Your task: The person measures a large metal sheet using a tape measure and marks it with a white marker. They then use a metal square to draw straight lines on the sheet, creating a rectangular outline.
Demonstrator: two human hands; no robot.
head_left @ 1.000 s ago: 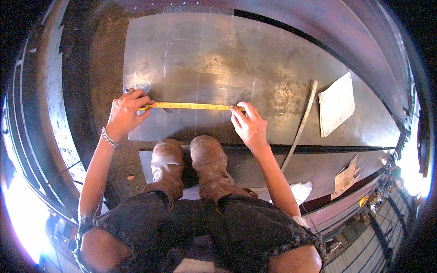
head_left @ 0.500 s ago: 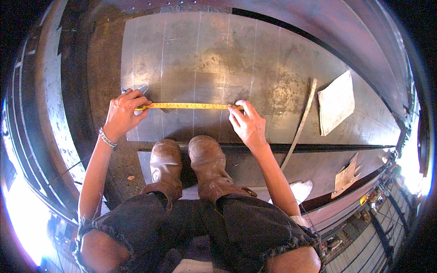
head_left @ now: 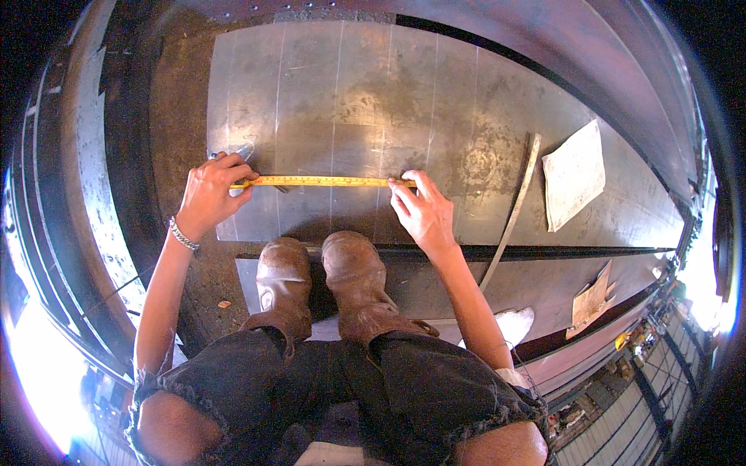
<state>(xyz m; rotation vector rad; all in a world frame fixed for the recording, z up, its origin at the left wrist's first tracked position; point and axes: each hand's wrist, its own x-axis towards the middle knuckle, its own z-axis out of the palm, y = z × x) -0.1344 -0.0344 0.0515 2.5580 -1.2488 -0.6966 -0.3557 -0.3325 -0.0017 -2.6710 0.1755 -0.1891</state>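
Note:
A yellow measuring tape (head_left: 326,181) is stretched straight from left to right across a grey metal sheet (head_left: 311,101) scored with several pale lines. My left hand (head_left: 216,190) pinches the tape's left end near the sheet's left edge. A small pointed thing with a blue part shows beside its fingers, and I cannot tell whether that hand holds it. My right hand (head_left: 423,208) pinches the other end of the tape between thumb and fingers. Under the tape, close to the left hand, lies a short dark piece (head_left: 281,189).
My brown boots (head_left: 353,268) stand at the sheet's near edge. To the right lie a long thin strip (head_left: 513,210), a whitish paper sheet (head_left: 575,175) and a torn brown cardboard piece (head_left: 590,301). Dark metal beams (head_left: 128,155) run along the left side.

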